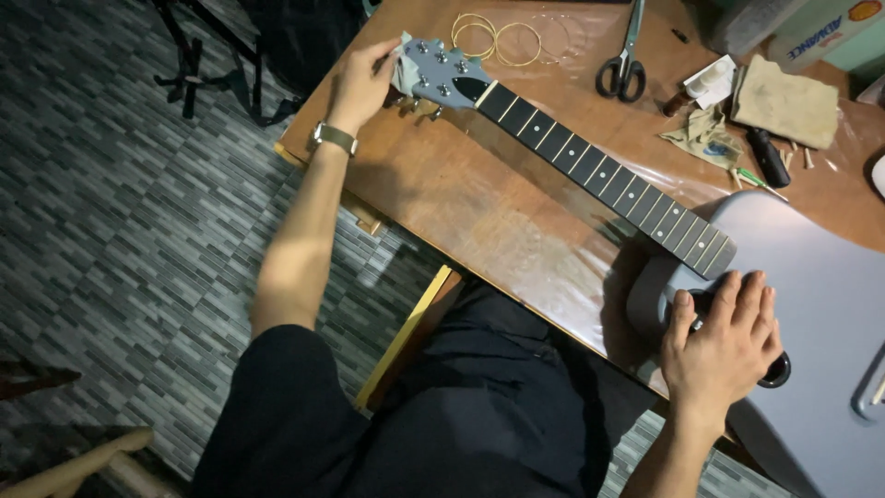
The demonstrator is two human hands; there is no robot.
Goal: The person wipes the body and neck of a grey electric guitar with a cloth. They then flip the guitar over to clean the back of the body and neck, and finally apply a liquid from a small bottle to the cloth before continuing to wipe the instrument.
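Grey and matte, the guitar body (811, 304) lies nearest, at the lower right of the wooden table (433, 184), and the frame cuts off its far side. The right hand (724, 346) rests flat on it, fingers spread and grasping nothing, covering most of the sound hole so that only a dark sliver shows at the hand's outer edge. From there the black fretboard (599, 171) runs diagonally up and to the left, the instrument's long axis, ending at the grey headstock (442, 76) near the table's far left corner. The left hand (359, 83) is the one at that end, arm stretched out, its fingers pinched shut on a small pale cloth (403, 65) pressed against the headstock's edge. How the thumb grips is hidden behind the hand. No strings are visible on the neck. Farther back lie coiled strings (498, 39), scissors (625, 65) and a tan rag (785, 100); the small tools beside it are hard to make out.
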